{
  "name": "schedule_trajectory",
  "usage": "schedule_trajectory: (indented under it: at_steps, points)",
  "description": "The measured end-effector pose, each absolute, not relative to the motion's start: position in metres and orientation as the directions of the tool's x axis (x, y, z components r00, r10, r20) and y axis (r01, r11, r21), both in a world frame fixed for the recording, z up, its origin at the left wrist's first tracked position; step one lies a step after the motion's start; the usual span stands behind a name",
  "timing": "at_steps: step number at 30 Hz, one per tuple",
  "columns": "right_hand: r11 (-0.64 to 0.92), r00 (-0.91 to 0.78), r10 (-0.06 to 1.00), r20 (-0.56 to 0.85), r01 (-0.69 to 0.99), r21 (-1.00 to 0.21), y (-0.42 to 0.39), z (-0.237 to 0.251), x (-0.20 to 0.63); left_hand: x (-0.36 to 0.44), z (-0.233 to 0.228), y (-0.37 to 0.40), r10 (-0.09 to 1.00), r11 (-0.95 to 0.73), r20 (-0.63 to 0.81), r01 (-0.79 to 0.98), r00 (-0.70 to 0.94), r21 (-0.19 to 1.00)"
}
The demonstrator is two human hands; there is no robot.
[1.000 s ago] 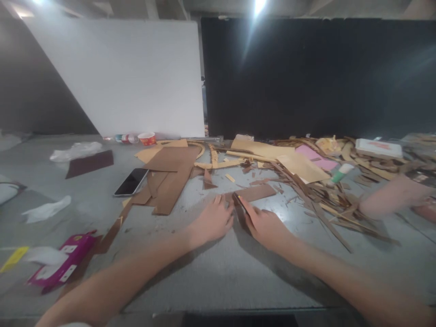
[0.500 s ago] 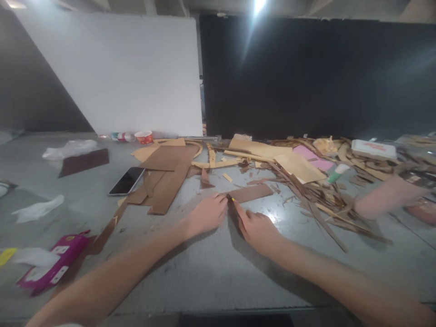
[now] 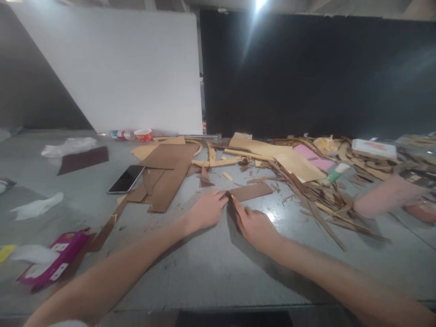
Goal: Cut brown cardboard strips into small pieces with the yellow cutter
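From my remote seat, through the head camera, I have both hands close together over the middle of the tabletop (image 3: 197, 277). My right hand (image 3: 260, 229) is closed around a slim dark tool (image 3: 230, 200) with a yellow spot near its tip; the fingers hide much of it. My left hand (image 3: 207, 211) lies palm down with fingers bent, its fingertips at the near left end of a flat brown strip (image 3: 254, 192); whether it pinches the strip or only presses on it, I cannot tell. The tool's tip is right beside those fingertips, at that same end. Over to my left I see overlapping brown sheets (image 3: 170, 186), with a phone (image 3: 126, 179) just beside them and a purple packet (image 3: 54, 261) nearer me. To my right, brown scraps (image 3: 316, 209) lie heaped, with tan sheets (image 3: 298, 168) behind.
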State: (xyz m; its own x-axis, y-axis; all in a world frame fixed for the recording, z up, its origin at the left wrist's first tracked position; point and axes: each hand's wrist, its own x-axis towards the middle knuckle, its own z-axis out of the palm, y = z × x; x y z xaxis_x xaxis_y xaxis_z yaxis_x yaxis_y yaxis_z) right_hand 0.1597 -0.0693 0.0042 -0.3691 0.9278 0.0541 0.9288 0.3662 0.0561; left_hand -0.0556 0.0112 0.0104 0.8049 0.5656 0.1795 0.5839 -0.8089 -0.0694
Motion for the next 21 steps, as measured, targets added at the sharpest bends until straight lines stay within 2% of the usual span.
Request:
schedule_trajectory:
  at_steps: [5,11,17,21]
  points:
    - [0.369,-0.369,0.929,0.012,0.929,0.042,-0.064,0.006,0.159,-0.054,0.014,0.009,0.546,-0.815,0.177,0.568,0.819,-0.116]
    - [0.362,-0.362,0.932,-0.024,0.932,0.001,-0.061,0.013,0.158,-0.055,0.010,0.010,0.556,-0.818,0.213,0.574,0.803,-0.030]
    - [0.349,-0.355,0.933,-0.058,0.932,-0.095,-0.056,0.031,0.158,-0.054,0.010,0.011,0.583,-0.805,0.181,0.593,0.792,-0.004]
    - [0.348,-0.357,0.931,-0.070,0.930,-0.116,-0.054,0.037,0.159,-0.052,0.015,0.012,0.595,-0.800,0.139,0.600,0.792,0.009]
